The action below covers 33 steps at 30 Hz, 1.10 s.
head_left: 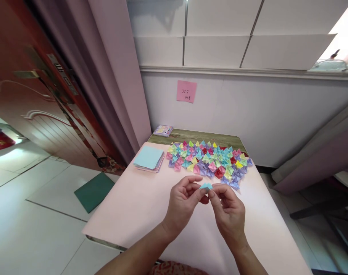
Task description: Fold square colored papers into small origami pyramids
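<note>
A small folded piece of light blue paper (206, 186) is pinched between my two hands above the front half of the table. My left hand (184, 200) grips its left side with thumb and fingers. On the right side, the thumb and fingertips of my right hand (229, 208) close on the same paper. Just beyond my hands lies a wide spread of folded paper pieces (211, 166) in many colours, packed close together. A stack of square paper sheets (148, 157), light blue on top, rests to the left of them.
The table (128, 206) has a pale pink cover, with a wood-patterned strip along the back. A small printed pack (163, 130) sits at the back left corner. A pink note (186, 91) is stuck to the wall. A green sheet (94, 191) lies on the floor at left.
</note>
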Motion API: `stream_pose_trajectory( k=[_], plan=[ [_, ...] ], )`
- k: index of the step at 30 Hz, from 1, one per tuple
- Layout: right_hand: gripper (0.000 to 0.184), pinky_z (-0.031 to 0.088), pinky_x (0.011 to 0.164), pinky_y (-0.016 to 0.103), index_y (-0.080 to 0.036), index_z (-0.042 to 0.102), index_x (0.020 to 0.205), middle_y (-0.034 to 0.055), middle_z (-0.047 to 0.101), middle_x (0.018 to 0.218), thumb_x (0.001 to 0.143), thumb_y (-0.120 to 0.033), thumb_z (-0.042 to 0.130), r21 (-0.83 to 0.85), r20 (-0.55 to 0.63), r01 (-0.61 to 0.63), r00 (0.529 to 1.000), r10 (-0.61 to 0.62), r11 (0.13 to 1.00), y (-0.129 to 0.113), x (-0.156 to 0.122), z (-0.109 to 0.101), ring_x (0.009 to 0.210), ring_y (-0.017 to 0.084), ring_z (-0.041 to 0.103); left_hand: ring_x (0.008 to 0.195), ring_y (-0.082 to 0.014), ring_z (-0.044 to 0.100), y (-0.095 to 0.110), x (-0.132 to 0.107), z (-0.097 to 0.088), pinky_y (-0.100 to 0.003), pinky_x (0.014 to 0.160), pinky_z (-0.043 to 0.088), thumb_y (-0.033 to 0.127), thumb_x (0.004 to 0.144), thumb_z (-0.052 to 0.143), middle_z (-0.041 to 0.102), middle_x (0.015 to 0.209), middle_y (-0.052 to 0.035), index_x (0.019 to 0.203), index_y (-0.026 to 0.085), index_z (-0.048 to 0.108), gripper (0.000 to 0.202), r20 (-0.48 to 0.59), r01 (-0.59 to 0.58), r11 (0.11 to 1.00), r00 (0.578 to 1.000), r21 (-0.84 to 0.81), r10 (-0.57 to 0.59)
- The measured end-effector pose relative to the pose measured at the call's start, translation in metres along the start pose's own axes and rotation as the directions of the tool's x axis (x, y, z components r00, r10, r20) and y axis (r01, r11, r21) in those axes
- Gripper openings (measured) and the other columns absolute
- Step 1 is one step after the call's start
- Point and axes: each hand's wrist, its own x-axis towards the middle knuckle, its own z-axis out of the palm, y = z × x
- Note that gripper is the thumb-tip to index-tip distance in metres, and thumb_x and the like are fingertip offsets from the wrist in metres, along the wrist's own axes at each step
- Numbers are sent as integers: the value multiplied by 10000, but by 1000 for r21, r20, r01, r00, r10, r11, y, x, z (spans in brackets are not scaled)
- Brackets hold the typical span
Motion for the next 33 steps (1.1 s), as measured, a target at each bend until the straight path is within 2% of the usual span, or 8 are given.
stream_pose_trajectory(
  k=[3,7,10,14,20,24,29,33],
  plan=[
    [206,522,630,278,-215,572,957,15,632,787,826,-326,687,70,-66,-75,995,80,995,-4,1,3,702,154,609,640,-148,662,4,2,-1,-299,661,577,300,763,741,703,758,-48,898,118,662,239,8,77,997,997,-16,-77],
    [418,545,650,302,-246,490,1148,4,637,799,807,-359,705,229,-17,-211,975,221,950,-8,4,6,702,158,619,614,-131,642,5,4,-1,-273,630,562,290,740,759,673,714,-22,831,125,651,217,-8,47,999,999,-13,-47],
    [407,530,622,273,-227,517,1121,-5,606,764,794,-365,714,239,-17,-237,969,248,941,-6,5,7,672,144,592,593,-108,614,3,5,0,-245,595,540,288,740,758,635,713,4,825,139,628,215,10,10,1000,1000,4,-10],
    [390,510,610,255,-220,545,1090,5,601,788,779,-369,727,224,-27,-263,961,276,938,0,5,5,695,144,579,580,-103,600,2,8,-2,-241,584,523,314,763,738,626,710,3,852,141,618,228,89,60,997,994,37,-63],
    [314,487,621,247,-219,582,995,-11,599,756,764,-351,747,294,63,-344,938,342,891,9,7,2,666,128,564,473,-93,547,-3,12,-11,-207,453,452,335,781,709,616,599,3,732,139,580,240,120,45,995,991,92,-56],
    [303,466,587,239,-218,594,961,-26,601,701,753,-376,749,317,163,-426,905,394,848,45,2,8,609,116,541,465,-105,547,-39,18,-29,-211,428,440,358,791,677,617,593,-3,742,141,588,240,84,60,990,994,124,-71],
    [365,514,652,294,-198,623,1044,33,661,796,801,-469,649,38,225,-334,921,317,942,116,-10,18,681,169,619,512,-108,562,-106,35,-64,-236,518,477,401,783,654,592,622,15,764,151,602,256,69,73,944,993,321,-100],
    [328,535,770,338,-216,640,1070,76,698,967,833,-435,580,-242,228,-178,945,234,954,151,-14,16,875,220,660,741,-154,599,-132,50,-92,-282,694,501,372,705,715,642,882,-34,949,180,675,314,114,-78,752,993,655,3]
  ],
)
